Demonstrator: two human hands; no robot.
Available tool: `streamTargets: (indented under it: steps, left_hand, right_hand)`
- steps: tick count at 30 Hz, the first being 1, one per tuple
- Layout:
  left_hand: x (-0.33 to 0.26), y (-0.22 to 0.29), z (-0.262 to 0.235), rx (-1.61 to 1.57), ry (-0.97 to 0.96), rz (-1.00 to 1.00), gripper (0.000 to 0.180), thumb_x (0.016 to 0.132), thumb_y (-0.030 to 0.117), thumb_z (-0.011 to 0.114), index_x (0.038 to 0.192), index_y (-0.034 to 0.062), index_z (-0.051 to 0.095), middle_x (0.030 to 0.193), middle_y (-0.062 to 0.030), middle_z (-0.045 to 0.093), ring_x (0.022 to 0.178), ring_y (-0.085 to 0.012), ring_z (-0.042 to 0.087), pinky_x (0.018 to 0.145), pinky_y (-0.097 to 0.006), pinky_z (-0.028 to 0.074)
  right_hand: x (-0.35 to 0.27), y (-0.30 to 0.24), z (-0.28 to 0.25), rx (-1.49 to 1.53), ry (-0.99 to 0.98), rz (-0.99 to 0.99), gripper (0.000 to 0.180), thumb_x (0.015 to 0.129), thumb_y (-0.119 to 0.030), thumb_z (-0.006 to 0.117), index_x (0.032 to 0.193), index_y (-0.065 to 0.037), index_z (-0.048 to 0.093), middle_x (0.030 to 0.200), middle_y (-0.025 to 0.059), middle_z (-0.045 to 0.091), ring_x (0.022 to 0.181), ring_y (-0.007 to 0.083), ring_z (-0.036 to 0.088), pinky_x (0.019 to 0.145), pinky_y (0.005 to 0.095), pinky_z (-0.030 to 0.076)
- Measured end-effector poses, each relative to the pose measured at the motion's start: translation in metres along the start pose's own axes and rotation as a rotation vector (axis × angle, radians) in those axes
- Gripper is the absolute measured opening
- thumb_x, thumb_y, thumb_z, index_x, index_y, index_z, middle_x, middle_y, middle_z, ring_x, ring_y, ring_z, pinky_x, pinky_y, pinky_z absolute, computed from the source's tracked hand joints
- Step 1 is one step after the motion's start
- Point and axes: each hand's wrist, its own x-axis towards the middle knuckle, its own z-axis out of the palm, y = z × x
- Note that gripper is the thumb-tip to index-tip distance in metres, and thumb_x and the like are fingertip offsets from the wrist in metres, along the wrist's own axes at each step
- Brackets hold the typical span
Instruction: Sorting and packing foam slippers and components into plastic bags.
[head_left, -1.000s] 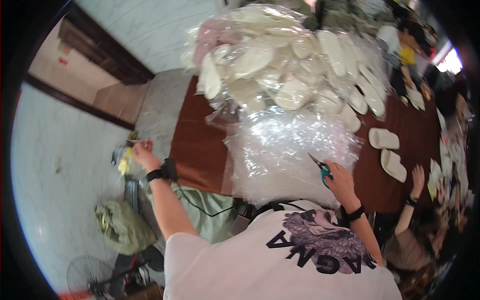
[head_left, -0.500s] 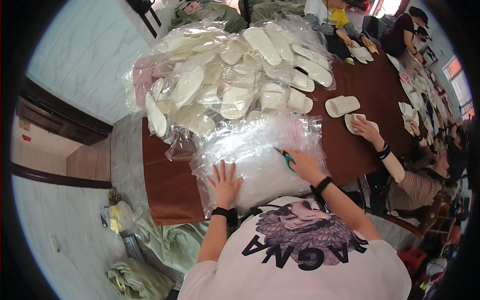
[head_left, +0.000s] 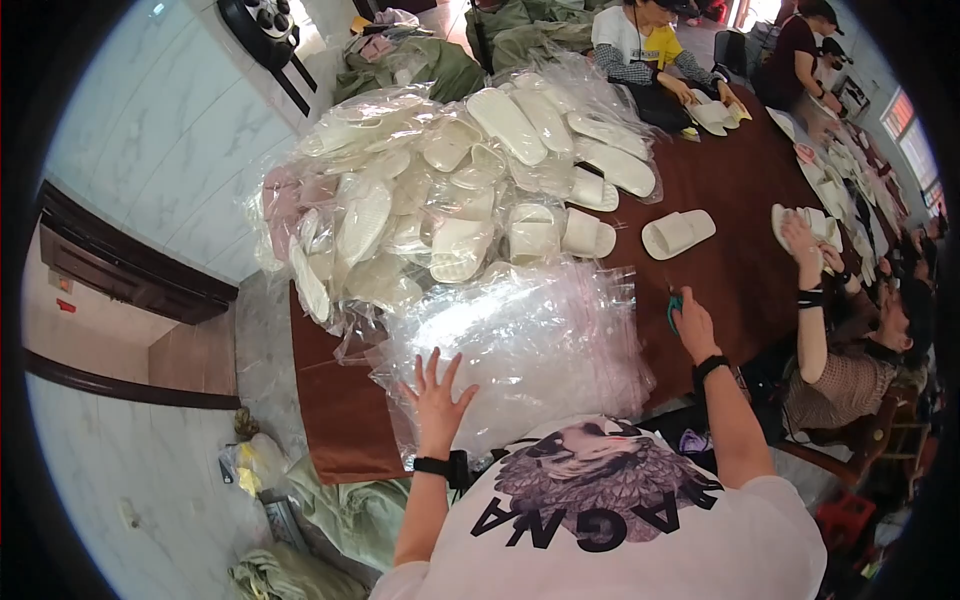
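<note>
A stack of clear plastic bags [head_left: 540,345] lies on the brown-covered table [head_left: 350,430] in front of me. My left hand [head_left: 437,405], fingers spread, is at the left part of the stack. To the right of the bags, my right hand [head_left: 694,325] is closed round the teal handles of a pair of scissors [head_left: 674,308]; the blades point away from me. Beyond the bags rises a heap of white slippers [head_left: 460,245] in clear wrapping, with a few pink slippers [head_left: 290,195] at its left. A single unwrapped white slipper [head_left: 678,234] rests right of the heap.
At the right, a co-worker's hand [head_left: 800,240] is at white slippers. Another person [head_left: 650,50] handles slippers at the far end. Green sacks [head_left: 360,510] lie on the floor at the table's near left. More slippers [head_left: 830,185] line the table's right side.
My right hand has moved right with the scissors, off the bags. My left hand stays spread at the bags. The co-worker's hand has carried a slipper away to the right.
</note>
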Motion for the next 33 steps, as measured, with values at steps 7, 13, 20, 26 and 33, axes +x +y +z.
streamTargets:
  steps: [7, 13, 20, 26, 33]
  left_hand:
    - [-0.006, -0.020, 0.061, -0.055, -0.146, -0.027, 0.068, 0.080, 0.052, 0.066, 0.141, 0.0290, 0.045, 0.156, -0.0070, 0.023, 0.145, -0.0370, 0.012, 0.106, -0.073, 0.004]
    - [-0.004, -0.015, 0.055, -0.059, -0.164, -0.059, 0.068, 0.080, 0.048, 0.068, 0.141, 0.0284, 0.045, 0.155, -0.0068, 0.025, 0.145, -0.0362, 0.013, 0.106, -0.073, 0.005]
    - [-0.011, -0.013, 0.056, -0.076, -0.160, -0.083, 0.068, 0.080, 0.046, 0.069, 0.141, 0.0293, 0.045, 0.155, -0.0073, 0.027, 0.145, -0.0355, 0.014, 0.107, -0.071, 0.007]
    - [-0.010, -0.011, 0.057, -0.026, -0.160, -0.105, 0.068, 0.081, 0.045, 0.069, 0.143, 0.0301, 0.043, 0.155, -0.0072, 0.026, 0.145, -0.0359, 0.014, 0.107, -0.072, 0.007]
    - [0.007, 0.006, 0.038, 0.081, -0.159, -0.046, 0.080, 0.073, 0.056, 0.071, 0.143, 0.0315, 0.042, 0.134, -0.0068, 0.044, 0.128, -0.0325, 0.038, 0.105, -0.073, 0.010]
  right_hand:
    - [0.093, -0.020, 0.017, -0.402, -0.109, -0.280, 0.009, 0.085, -0.012, 0.057, 0.090, -0.006, 0.061, 0.078, 0.0169, 0.064, 0.077, 0.0372, 0.063, 0.068, 0.0485, 0.049]
    - [0.166, -0.063, 0.084, -0.250, -0.087, -0.627, 0.020, 0.081, -0.004, 0.053, 0.100, -0.004, 0.058, 0.096, 0.0164, 0.060, 0.097, 0.0349, 0.056, 0.076, 0.0439, 0.050]
    - [0.196, -0.071, 0.086, -0.727, -0.271, -0.556, 0.017, 0.081, -0.013, 0.059, 0.095, -0.007, 0.066, 0.104, 0.0131, 0.053, 0.102, 0.0346, 0.051, 0.082, 0.0426, 0.048]
    - [0.218, -0.103, -0.007, 0.518, -0.432, -0.454, 0.020, 0.088, -0.019, 0.061, 0.080, -0.001, 0.061, 0.089, 0.0094, 0.057, 0.088, 0.0181, 0.058, 0.078, 0.0317, 0.048]
    - [0.182, -0.160, -0.092, 0.901, -0.395, -0.198, 0.024, 0.097, -0.024, 0.052, 0.080, -0.006, 0.054, 0.068, 0.0017, 0.058, 0.064, 0.0105, 0.060, 0.055, 0.0246, 0.048]
